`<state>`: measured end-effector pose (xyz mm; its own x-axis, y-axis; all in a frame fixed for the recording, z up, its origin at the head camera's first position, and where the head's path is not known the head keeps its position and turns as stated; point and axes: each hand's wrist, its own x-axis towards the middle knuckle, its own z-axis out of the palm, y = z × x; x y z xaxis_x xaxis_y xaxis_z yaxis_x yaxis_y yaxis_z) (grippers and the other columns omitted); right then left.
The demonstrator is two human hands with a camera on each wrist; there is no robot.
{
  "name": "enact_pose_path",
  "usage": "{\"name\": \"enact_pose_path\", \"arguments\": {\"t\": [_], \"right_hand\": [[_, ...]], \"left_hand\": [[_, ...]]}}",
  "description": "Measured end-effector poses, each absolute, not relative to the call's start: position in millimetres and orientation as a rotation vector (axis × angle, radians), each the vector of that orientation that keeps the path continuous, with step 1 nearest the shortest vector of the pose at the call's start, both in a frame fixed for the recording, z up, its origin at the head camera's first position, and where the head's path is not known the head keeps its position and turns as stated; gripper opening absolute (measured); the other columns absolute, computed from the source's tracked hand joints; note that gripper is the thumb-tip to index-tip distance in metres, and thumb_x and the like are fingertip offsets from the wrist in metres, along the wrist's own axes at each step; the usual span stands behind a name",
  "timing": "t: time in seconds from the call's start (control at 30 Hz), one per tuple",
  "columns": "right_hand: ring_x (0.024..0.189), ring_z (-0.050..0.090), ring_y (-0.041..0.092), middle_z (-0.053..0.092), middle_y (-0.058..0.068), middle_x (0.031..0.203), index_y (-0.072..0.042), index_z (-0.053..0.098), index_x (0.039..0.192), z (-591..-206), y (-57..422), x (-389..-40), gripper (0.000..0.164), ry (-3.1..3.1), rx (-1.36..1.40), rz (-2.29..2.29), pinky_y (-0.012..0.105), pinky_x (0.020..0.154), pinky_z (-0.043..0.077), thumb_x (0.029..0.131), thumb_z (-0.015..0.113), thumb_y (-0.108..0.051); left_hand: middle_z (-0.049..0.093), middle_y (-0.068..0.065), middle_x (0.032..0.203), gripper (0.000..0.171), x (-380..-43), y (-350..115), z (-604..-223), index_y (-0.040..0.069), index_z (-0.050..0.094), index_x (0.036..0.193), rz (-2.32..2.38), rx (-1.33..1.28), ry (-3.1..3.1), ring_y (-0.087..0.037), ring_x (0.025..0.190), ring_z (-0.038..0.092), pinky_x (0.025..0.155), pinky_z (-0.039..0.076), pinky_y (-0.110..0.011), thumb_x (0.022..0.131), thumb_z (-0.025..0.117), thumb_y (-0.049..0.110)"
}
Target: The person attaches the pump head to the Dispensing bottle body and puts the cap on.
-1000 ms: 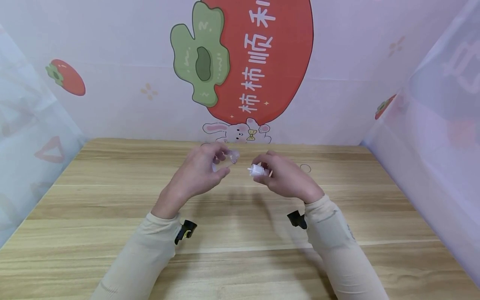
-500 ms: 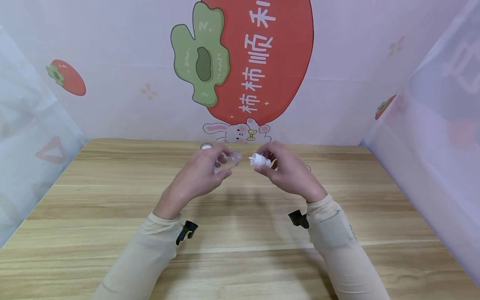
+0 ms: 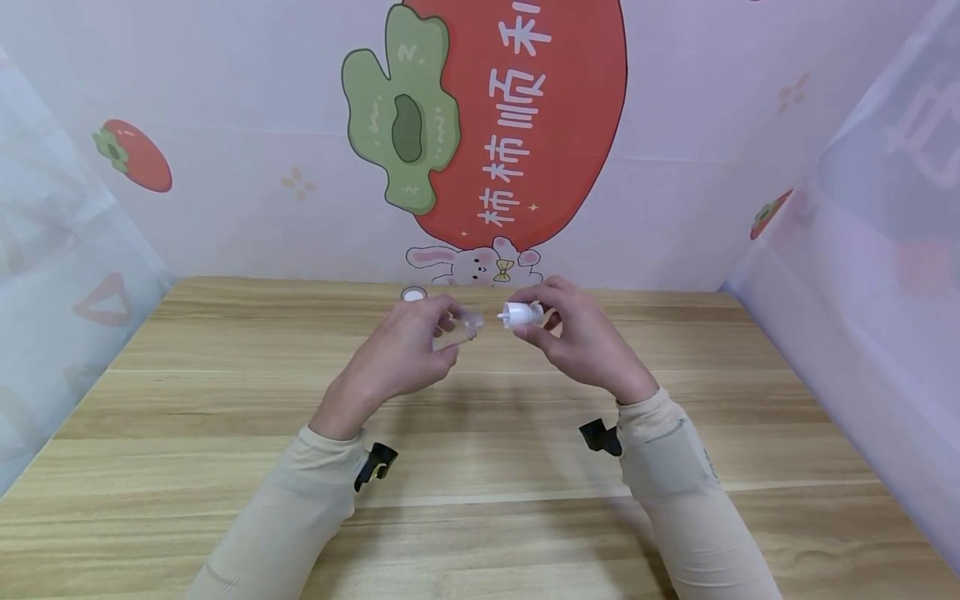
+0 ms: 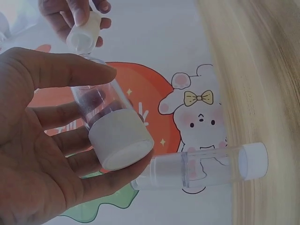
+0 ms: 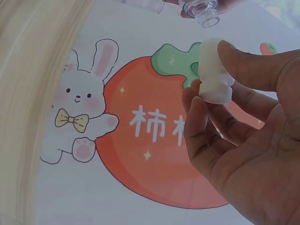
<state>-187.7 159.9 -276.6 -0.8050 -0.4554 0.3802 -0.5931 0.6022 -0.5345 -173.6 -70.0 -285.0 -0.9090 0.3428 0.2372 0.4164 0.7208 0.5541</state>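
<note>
My left hand (image 3: 397, 350) grips a small clear bottle (image 4: 121, 139) with a thick white base. Its thumb and fingers curl round the clear body, and the bare neck (image 3: 472, 323) points right toward the other hand. Between thumb and fingertips, my right hand (image 3: 573, 337) pinches a white pump head (image 3: 517, 314), its open end and thin stem turned toward that neck. A small gap separates the two parts in the head view. In the right wrist view, the clear threaded bottle neck (image 5: 207, 18) lies just beyond the pump head (image 5: 214, 70).
A second clear bottle with a white base (image 4: 254, 161) stands upright near the table's far edge, behind my left hand. The wood-grain table (image 3: 480, 517) meets a white printed cloth backdrop (image 3: 247, 200), and cloth also hangs along both sides.
My right hand has shifted away from me and turned the pump head more level. My left hand has dipped slightly, and the standing bottle's white base shows behind it.
</note>
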Motion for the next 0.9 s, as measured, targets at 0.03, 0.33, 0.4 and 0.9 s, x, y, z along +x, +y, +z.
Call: {"name": "enact_pose_path", "arguments": {"t": [0.03, 0.33, 0.4, 0.9], "right_hand": [[0.087, 0.052, 0.015, 0.057, -0.001, 0.103, -0.012, 0.065, 0.111, -276.7, 159.7, -187.8, 0.03, -2.619, 0.877, 0.99, 0.032, 0.07, 0.049, 0.082, 0.072, -0.009], [0.088, 0.053, 0.016, 0.06, -0.003, 0.103, -0.011, 0.06, 0.111, -279.2, 156.7, -188.8, 0.032, -2.54, 0.916, 1.04, 0.035, 0.071, 0.049, 0.081, 0.072, -0.007], [0.088, 0.053, 0.016, 0.06, -0.003, 0.104, -0.01, 0.06, 0.11, -279.5, 156.1, -188.7, 0.032, -2.533, 0.912, 1.04, 0.034, 0.071, 0.049, 0.081, 0.072, -0.007], [0.088, 0.053, 0.013, 0.061, -0.003, 0.109, -0.011, 0.063, 0.111, -281.2, 154.4, -188.3, 0.033, -2.532, 0.928, 1.001, 0.032, 0.072, 0.048, 0.08, 0.072, -0.003]], "left_hand": [[0.064, -0.005, 0.098, 0.033, -173.6, -69.8, -285.3, 0.009, 0.061, 0.111, -0.949, -0.622, -2.802, -0.02, 0.092, 0.062, 0.079, 0.051, -0.036, 0.078, 0.067, 0.008], [0.065, -0.005, 0.098, 0.034, -173.7, -68.4, -286.4, 0.009, 0.062, 0.11, -0.942, -0.632, -2.791, -0.021, 0.09, 0.062, 0.08, 0.051, -0.036, 0.076, 0.067, 0.005], [0.065, -0.005, 0.098, 0.034, -173.6, -67.8, -286.3, 0.008, 0.062, 0.11, -0.94, -0.63, -2.795, -0.022, 0.09, 0.063, 0.08, 0.051, -0.036, 0.076, 0.067, 0.005], [0.065, -0.005, 0.097, 0.033, -173.5, -64.6, -287.0, 0.007, 0.063, 0.108, -0.948, -0.635, -2.819, -0.023, 0.09, 0.063, 0.079, 0.051, -0.036, 0.076, 0.069, 0.005]]}}
